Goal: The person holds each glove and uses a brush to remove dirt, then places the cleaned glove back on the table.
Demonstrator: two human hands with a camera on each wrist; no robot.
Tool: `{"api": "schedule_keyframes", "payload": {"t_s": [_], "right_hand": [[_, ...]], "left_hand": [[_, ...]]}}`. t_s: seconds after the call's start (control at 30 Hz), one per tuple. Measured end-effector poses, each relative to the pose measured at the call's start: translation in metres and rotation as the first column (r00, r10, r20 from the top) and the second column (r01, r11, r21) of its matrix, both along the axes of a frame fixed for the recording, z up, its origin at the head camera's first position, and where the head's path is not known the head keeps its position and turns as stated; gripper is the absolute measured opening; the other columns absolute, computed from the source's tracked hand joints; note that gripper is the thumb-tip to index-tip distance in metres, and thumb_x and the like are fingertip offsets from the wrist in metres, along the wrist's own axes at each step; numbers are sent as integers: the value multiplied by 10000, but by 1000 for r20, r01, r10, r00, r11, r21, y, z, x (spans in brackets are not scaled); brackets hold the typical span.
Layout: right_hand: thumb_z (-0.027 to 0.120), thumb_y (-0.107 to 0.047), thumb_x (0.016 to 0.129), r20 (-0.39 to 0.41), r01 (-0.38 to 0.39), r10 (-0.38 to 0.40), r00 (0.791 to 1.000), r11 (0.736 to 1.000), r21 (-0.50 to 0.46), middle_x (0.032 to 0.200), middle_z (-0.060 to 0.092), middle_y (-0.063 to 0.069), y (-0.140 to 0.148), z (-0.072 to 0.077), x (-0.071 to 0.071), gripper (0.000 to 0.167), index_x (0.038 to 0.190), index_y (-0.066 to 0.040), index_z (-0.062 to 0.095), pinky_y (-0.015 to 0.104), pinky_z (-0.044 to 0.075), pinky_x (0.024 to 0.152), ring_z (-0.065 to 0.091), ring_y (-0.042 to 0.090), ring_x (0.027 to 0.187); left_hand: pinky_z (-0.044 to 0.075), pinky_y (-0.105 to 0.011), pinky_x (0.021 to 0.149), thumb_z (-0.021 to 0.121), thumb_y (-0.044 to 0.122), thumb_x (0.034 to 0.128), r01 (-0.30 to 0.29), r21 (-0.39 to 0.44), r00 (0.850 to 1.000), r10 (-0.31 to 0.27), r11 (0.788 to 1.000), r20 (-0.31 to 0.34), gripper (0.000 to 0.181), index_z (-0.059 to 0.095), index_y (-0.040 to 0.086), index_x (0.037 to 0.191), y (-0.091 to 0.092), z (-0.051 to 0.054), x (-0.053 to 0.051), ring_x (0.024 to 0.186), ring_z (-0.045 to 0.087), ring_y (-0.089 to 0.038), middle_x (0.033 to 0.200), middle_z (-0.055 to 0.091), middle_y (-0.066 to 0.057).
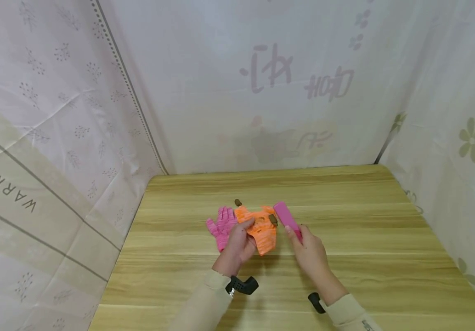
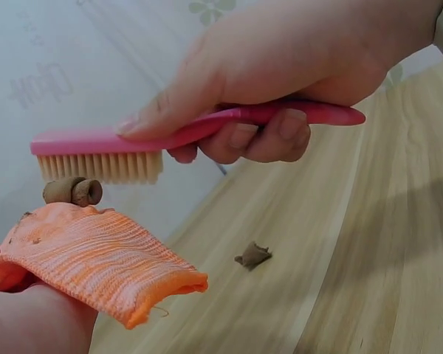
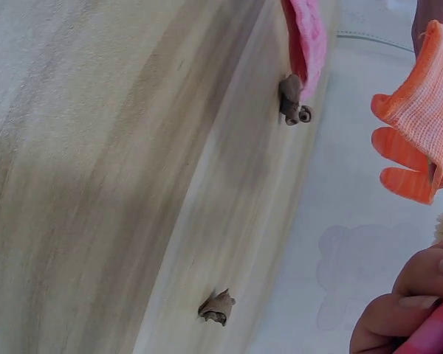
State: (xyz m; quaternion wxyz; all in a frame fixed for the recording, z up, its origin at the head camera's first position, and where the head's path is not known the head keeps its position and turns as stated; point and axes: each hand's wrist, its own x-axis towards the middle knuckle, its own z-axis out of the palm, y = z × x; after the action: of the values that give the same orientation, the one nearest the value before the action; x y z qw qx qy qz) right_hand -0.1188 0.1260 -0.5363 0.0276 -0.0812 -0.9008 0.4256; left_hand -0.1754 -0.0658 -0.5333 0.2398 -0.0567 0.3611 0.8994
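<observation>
My left hand (image 1: pixel 239 243) holds an orange knitted glove (image 1: pixel 265 239) above the table, thumb on top and palm underneath. My right hand (image 1: pixel 309 253) grips the handle of a pink brush (image 1: pixel 285 216). In the left wrist view, its pale bristles (image 2: pixel 100 166) face down over the glove, just above or against a rolled brown lump (image 2: pixel 72 191); I cannot tell if they touch. Small brown specks mark the glove's fabric near that lump. Beside my left hand lies a pink knitted glove (image 1: pixel 223 225), flat with fingers pointing away and partly covered by the orange one.
A small crumpled brown piece (image 3: pixel 218 307) lies on the wood-grain table (image 1: pixel 365 230). Another brown curled lump (image 3: pixel 292 102) sits by the pink glove's edge. Printed pale curtains (image 1: pixel 237 115) surround the table at the back and both sides.
</observation>
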Motion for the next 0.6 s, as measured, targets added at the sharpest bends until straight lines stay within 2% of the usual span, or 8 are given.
{"api": "schedule_keyframes", "payload": {"t_s": [0.27, 0.5, 0.6], "right_hand": [[440, -562, 1037, -50, -25, 24, 998, 999, -30, 679, 453, 34, -8, 7, 3, 574, 1158, -26, 607, 269, 343, 482, 393, 156, 565], [446, -566, 1034, -47, -60, 60, 997, 998, -10, 683, 490, 42, -13, 6, 3, 596, 1238, -28, 601, 289, 373, 512, 435, 168, 577], [442, -565, 1036, -39, -69, 69, 997, 998, 6, 682, 484, 38, -13, 5, 3, 584, 1236, -39, 596, 293, 373, 519, 431, 168, 577]], "left_hand": [[417, -393, 1158, 374, 155, 1090, 6, 23, 1000, -6, 1000, -9, 287, 379, 46, 1356, 4, -1, 1, 1289, 538, -189, 1322, 529, -58], [274, -475, 1244, 374, 132, 1078, 53, 48, 998, -50, 997, -49, 378, 302, 92, 1447, 6, -3, 5, 1477, 354, -286, 1489, 447, -98], [283, -477, 1240, 368, 139, 1080, 59, 29, 997, -58, 998, -59, 356, 333, 72, 1428, 6, -4, 5, 1454, 392, -279, 1454, 484, -91]]}}
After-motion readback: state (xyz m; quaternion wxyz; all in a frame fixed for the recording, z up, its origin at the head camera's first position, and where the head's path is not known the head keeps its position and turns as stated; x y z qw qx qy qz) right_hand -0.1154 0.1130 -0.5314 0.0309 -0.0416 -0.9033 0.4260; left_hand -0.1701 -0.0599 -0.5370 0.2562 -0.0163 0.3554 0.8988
